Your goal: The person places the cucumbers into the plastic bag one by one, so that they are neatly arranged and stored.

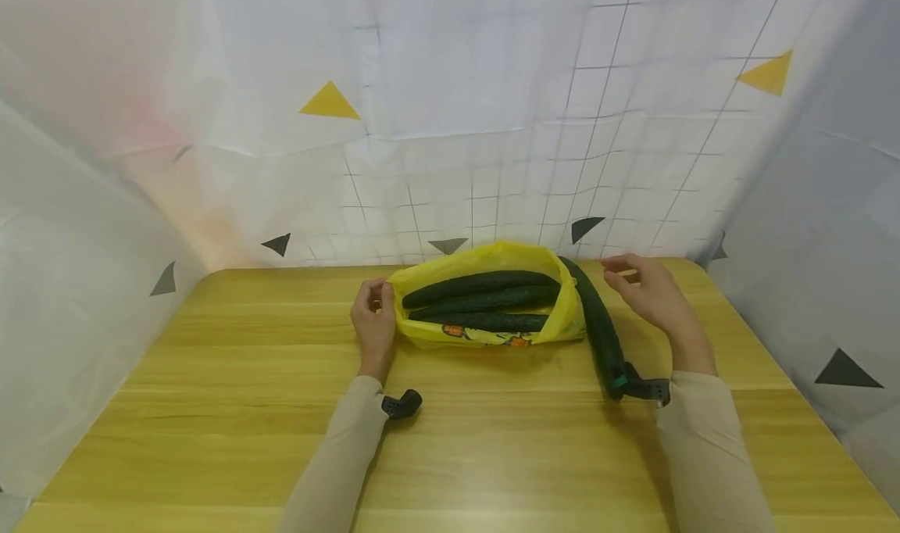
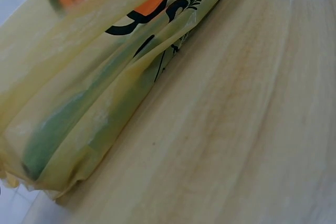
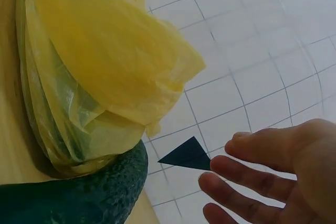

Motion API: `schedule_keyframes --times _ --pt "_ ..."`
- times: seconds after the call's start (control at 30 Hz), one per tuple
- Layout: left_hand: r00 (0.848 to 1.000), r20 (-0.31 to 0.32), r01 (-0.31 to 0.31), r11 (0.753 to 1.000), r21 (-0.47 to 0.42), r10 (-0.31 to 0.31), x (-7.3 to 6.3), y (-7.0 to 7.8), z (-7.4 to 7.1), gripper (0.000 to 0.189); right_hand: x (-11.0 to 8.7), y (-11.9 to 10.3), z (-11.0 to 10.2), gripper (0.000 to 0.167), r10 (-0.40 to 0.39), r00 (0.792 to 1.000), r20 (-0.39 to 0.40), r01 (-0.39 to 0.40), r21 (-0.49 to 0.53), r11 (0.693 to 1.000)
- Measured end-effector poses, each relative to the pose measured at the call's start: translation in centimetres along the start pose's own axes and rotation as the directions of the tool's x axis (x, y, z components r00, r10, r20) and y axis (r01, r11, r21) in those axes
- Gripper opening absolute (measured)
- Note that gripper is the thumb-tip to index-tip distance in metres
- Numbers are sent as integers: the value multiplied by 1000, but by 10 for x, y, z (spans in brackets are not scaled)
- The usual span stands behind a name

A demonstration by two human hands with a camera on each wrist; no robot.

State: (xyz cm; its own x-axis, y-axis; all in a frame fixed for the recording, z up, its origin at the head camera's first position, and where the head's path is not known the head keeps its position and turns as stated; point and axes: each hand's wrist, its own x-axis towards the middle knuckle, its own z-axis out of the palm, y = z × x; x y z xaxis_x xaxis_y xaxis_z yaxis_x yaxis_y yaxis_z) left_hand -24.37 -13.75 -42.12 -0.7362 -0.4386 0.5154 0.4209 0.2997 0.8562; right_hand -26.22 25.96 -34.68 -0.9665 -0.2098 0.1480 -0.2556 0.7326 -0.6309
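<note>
A yellow plastic bag [image 1: 492, 336] lies on the wooden table with its mouth spread toward me. Inside it three dark green cucumbers [image 1: 485, 299] lie side by side. My left hand [image 1: 374, 322] pinches the bag's left rim between thumb and fingers; the left wrist view shows the bag's printed side but not that hand. Against the bag's right end rests another cucumber [image 1: 598, 326], outside it on the table. My right hand [image 1: 650, 295] is just right of this cucumber, apart from it, fingers loosely bent and holding nothing, as the right wrist view [image 3: 273, 177] confirms.
The wooden table [image 1: 232, 408] stretches out on both sides of the bag. A white sheet [image 1: 450, 173] with grid lines and yellow and dark triangles stands behind its far edge. Black wrist camera mounts [image 1: 403, 405] sit on both sleeves; the right one meets the loose cucumber's near end in the head view.
</note>
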Motion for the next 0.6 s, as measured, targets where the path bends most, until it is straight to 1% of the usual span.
schedule_keyframes --times 0.17,0.3,0.33,0.4,0.5,0.53,0.6 --pt "1000 -1 4 1000 5 -4 1 0 0 17 1 3 1 46 28 998 64 -27 -12 1000" --pt "1000 -16 10 1000 12 -10 3 -21 3 17 2 6 4 48 45 992 119 -44 -11 999" --pt "1000 -20 14 1000 11 -13 3 -22 3 17 2 7 5 49 48 990 131 -47 -11 999" --pt "1000 -23 13 1000 8 -13 3 -22 4 17 2 9 7 50 45 987 153 -42 -21 999" --pt "1000 -20 7 1000 7 -6 2 -8 3 16 2 11 11 53 47 980 195 -42 -31 999" --pt "1000 -18 8 1000 5 -8 1 -7 3 16 2 12 12 55 52 976 211 -47 -30 998" --pt "1000 -17 8 1000 10 -8 2 -13 4 17 2 14 15 58 59 971 232 -55 -28 998"
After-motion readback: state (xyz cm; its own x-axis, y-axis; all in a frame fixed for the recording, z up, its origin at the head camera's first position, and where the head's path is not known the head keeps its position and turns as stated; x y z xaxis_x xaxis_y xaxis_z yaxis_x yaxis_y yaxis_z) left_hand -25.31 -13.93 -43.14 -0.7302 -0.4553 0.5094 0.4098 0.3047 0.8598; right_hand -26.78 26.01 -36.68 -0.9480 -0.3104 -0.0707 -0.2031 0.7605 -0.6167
